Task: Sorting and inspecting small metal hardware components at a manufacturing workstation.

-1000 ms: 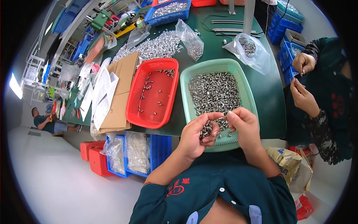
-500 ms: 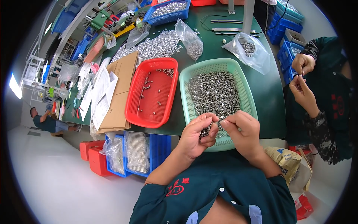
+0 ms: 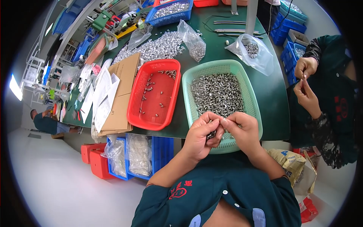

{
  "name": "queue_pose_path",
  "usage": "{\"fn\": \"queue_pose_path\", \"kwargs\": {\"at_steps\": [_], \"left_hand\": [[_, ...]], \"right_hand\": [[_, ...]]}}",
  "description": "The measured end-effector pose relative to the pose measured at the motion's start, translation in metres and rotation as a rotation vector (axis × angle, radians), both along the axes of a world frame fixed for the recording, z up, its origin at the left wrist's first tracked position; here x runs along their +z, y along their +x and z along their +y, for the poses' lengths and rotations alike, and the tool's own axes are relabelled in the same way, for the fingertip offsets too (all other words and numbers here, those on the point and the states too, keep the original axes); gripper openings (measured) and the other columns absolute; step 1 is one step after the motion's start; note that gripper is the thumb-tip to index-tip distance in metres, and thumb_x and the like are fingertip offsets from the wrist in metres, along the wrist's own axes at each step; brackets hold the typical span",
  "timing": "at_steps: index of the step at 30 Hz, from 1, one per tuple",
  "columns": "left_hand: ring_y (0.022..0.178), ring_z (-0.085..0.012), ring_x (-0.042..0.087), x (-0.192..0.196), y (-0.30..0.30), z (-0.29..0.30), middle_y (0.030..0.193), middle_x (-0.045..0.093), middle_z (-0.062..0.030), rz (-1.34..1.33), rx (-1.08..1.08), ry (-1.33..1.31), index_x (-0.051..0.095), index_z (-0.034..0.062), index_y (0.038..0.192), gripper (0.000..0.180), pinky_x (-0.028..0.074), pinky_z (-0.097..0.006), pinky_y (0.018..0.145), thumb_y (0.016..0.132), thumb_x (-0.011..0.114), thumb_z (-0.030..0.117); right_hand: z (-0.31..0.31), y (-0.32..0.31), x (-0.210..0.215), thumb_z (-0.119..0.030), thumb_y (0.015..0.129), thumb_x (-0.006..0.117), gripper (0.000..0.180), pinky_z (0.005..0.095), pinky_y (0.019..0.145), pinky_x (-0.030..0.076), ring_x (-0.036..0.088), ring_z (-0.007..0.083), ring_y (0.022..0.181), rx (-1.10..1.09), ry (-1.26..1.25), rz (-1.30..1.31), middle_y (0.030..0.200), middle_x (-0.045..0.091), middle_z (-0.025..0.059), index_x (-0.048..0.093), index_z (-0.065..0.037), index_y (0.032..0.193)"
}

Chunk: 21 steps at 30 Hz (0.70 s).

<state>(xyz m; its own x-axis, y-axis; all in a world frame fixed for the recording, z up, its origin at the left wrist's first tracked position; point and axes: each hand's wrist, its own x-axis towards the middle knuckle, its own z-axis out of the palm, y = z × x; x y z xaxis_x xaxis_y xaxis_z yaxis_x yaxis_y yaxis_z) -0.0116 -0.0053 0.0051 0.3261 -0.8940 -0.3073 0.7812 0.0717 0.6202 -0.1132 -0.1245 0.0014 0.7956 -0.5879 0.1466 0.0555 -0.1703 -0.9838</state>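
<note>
Over the near edge of a mint-green plastic basket [image 3: 252,94], both my hands meet at the fingertips. My left hand [image 3: 199,138] is closed around several small dark metal parts [image 3: 211,134], and its thumb and forefinger pinch at the meeting point. Against them presses my right hand [image 3: 245,130], thumb and forefinger together on something small that the fingers mostly hide. Below the hands, the basket holds a heap of small shiny metal cylinders [image 3: 217,92]. Just left stands a red plastic basket [image 3: 154,100] with a few similar parts scattered along its walls and floor.
Cardboard [image 3: 123,90] and papers lie left of the red basket. Behind are a pile of silvery parts [image 3: 160,47], plastic bags [image 3: 261,62], metal rods [image 3: 236,30] and a blue basket [image 3: 170,19]. At right, a co-worker's hands [image 3: 307,81] are pinched together.
My right fingertips have closed in on my left ones, covering the small thing glimpsed between them before. The baskets stay put. The co-worker's hands shifted slightly.
</note>
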Motion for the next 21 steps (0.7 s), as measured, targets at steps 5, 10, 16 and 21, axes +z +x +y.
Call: {"fn": "queue_pose_path", "kwargs": {"at_steps": [5, 10, 16, 21], "left_hand": [[0.044, -0.0068, 0.031, -0.001, 0.003, -0.001, 0.066, 0.051, -0.0061, 0.026, 0.004, 0.032, 0.052, 0.0042, 0.098, 0.027, 0.024, -0.021, 0.041, 0.097, 0.039, 0.028], [0.045, -0.0073, 0.03, 0.002, 0.008, 0.0, 0.069, 0.052, -0.0077, 0.093, -0.014, 0.115, 0.052, 0.002, 0.106, 0.03, 0.024, -0.02, 0.041, 0.095, 0.036, 0.024], [0.042, -0.0063, 0.028, -0.004, 0.011, 0.006, 0.068, 0.05, -0.0065, 0.113, -0.041, -0.007, 0.049, 0.0027, 0.109, 0.024, 0.023, -0.02, 0.038, 0.093, 0.039, 0.018], [0.042, -0.0064, 0.028, -0.011, 0.011, 0.007, 0.066, 0.047, -0.0053, 0.223, -0.104, -0.094, 0.048, 0.007, 0.1, 0.015, 0.023, -0.02, 0.039, 0.095, 0.042, 0.021]], "right_hand": [[0.0, 0.002, -0.013, -0.012, 0.084, 0.064, 0.015, 0.0204, 0.051, 0.036, 0.046, 0.0044, 0.057, -0.015, 0.53, -0.031, 0.063, 0.055, -0.0011, 0.061, -0.001, 0.075], [-0.012, -0.005, -0.013, -0.011, 0.083, 0.065, 0.013, 0.0228, 0.05, 0.036, 0.047, 0.0073, 0.054, -0.078, 0.412, -0.062, 0.06, 0.054, -0.0004, 0.06, -0.002, 0.074], [-0.019, -0.012, 0.008, -0.006, 0.075, 0.07, 0.012, 0.0297, 0.048, 0.039, 0.051, 0.0196, 0.052, -0.253, -0.683, -0.048, 0.062, 0.054, 0.0079, 0.059, -0.002, 0.07], [-0.01, -0.01, 0.003, -0.005, 0.076, 0.069, 0.012, 0.0263, 0.048, 0.038, 0.049, 0.0136, 0.053, -0.122, -0.22, -0.089, 0.061, 0.054, 0.0057, 0.059, 0.001, 0.072]]}}
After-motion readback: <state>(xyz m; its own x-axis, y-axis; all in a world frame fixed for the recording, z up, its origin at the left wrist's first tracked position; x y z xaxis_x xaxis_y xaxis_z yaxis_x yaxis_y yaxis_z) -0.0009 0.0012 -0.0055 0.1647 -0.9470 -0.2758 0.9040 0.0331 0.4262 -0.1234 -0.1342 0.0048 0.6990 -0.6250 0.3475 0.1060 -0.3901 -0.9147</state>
